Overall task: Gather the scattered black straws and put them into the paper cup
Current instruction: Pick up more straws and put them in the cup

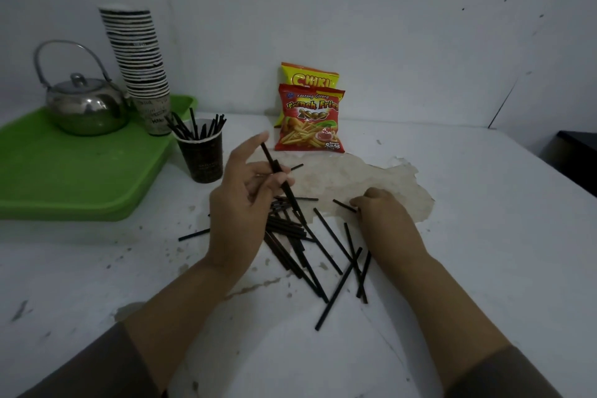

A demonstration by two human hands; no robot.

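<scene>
On the table (pixel 452 236), thin black straws (pixel 326 249) lie crisscrossed (left hand (pixel 239 203) pinching one).

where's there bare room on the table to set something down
Bare tabletop lies right of the right hand, and near the left forearm below the green tray. Crowded: the loose straws between both hands, and around the paper cup and snack bags.

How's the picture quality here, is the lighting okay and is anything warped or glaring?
Head view: dim, flat lighting with soft shadows; wide-angle bending at the edges, seen in the leaning cup stack; small highlights on the kettle; straws and both hands reasonably sharp.
</scene>
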